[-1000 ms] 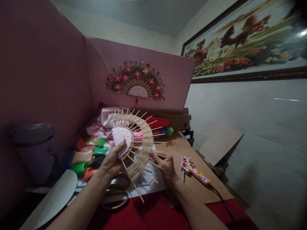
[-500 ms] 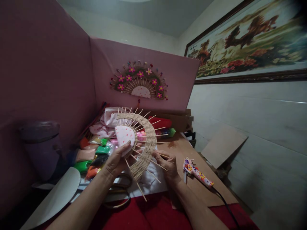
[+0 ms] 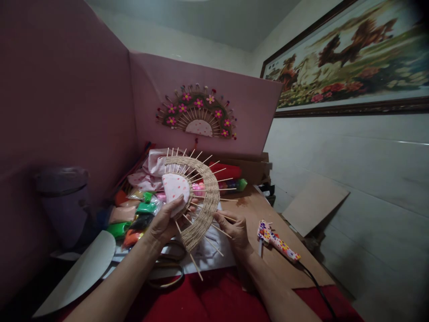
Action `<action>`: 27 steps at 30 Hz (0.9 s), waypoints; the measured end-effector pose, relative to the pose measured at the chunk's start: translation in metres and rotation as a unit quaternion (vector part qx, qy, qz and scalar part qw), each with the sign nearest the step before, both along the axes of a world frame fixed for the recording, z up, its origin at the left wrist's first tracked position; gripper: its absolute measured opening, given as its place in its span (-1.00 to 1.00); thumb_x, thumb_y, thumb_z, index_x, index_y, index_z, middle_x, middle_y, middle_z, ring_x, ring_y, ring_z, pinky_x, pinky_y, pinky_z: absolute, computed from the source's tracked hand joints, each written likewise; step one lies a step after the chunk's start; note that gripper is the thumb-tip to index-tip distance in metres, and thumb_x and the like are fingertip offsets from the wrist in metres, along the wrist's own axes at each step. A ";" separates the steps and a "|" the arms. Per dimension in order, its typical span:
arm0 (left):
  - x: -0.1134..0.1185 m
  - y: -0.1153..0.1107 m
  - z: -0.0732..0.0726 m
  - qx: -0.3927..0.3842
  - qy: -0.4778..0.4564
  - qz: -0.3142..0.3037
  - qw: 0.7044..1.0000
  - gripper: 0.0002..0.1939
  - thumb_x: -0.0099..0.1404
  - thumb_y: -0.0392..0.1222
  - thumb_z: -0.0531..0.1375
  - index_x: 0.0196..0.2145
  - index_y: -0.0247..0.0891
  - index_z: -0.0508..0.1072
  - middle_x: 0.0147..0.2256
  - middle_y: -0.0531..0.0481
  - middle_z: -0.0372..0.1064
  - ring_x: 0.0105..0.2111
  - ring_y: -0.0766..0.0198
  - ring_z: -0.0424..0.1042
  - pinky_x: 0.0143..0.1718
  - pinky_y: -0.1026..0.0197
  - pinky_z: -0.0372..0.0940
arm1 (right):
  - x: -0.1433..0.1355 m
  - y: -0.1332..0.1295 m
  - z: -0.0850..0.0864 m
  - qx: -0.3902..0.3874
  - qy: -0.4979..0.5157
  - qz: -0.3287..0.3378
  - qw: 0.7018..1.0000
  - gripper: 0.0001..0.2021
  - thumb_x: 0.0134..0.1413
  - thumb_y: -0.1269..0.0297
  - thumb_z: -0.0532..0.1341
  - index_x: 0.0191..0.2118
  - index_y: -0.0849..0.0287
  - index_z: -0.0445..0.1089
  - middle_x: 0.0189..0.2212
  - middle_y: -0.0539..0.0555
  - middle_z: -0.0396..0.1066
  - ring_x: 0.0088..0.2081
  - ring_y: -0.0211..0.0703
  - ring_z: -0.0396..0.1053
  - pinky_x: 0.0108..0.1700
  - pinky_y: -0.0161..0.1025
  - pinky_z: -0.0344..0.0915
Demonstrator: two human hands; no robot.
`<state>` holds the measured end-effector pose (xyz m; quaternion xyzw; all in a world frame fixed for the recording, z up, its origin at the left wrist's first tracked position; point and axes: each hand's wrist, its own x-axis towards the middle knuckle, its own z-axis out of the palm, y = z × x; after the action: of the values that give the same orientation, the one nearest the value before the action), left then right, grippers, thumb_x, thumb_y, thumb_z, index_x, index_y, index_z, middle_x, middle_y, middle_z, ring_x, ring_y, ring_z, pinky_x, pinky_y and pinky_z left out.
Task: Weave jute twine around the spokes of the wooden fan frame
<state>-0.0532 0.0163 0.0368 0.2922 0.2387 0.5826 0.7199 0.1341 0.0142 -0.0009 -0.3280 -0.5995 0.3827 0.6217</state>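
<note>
A half-round fan frame (image 3: 211,192), with thin wooden sticks and a woven twine band, is tilted in front of me. At its centre is a white half-disc with pink spots (image 3: 175,190). My left hand (image 3: 169,219) is closed around the half-disc's lower edge, thumb on its front; the fingers behind are partly hidden. My right hand (image 3: 234,228) pinches the band's outer edge and sticks at the right. Behind hangs a finished-looking fan (image 3: 197,107) with pink flowers, on a pink panel.
A flowered glue gun (image 3: 278,241) with a black cable lies on cardboard (image 3: 284,268) at the right. Coloured packets (image 3: 122,214) and pink cloth (image 3: 147,172) are at the left. Scissors (image 3: 167,273) lie by my left forearm, near a white board (image 3: 80,273) and lidded bin (image 3: 63,210).
The whole view has shifted slightly, with the background a little further right. Both hands keep their hold on the fan frame, which has barely moved.
</note>
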 end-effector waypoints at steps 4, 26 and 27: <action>-0.003 0.001 0.002 0.002 -0.008 0.000 1.000 -0.81 0.16 -0.30 0.13 -0.30 -0.49 0.44 -0.43 -0.20 0.45 -0.54 0.31 0.40 -0.60 0.34 0.32 | -0.001 -0.001 0.001 -0.020 0.037 0.024 0.999 -0.81 -0.16 0.21 0.31 -0.35 0.17 0.52 -0.36 0.11 0.51 -0.34 -0.10 0.42 -0.29 -0.20 0.33; -0.019 0.009 0.007 0.050 0.066 0.138 0.987 -0.82 0.07 -0.35 0.16 -0.31 -0.42 0.43 -0.39 -0.16 0.48 -0.56 0.27 0.42 -0.65 0.33 0.30 | 0.000 -0.011 0.011 0.127 -0.274 -0.105 0.948 -0.76 0.09 0.23 0.10 -0.33 0.14 0.51 -0.51 0.04 0.30 -0.45 -0.26 0.23 -0.37 -0.33 0.13; -0.019 0.009 0.007 0.056 0.073 0.147 0.985 -0.82 0.06 -0.34 0.16 -0.32 -0.41 0.44 -0.40 -0.15 0.48 -0.56 0.28 0.43 -0.64 0.33 0.30 | 0.000 -0.011 0.010 0.137 -0.295 -0.129 0.937 -0.77 0.09 0.24 0.10 -0.33 0.14 0.50 -0.52 0.04 0.28 -0.47 -0.28 0.22 -0.38 -0.34 0.12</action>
<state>-0.0723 0.0250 0.0435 0.3354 0.2974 0.6715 0.5899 0.1341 0.0028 0.0089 -0.4122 -0.7551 0.0996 0.5001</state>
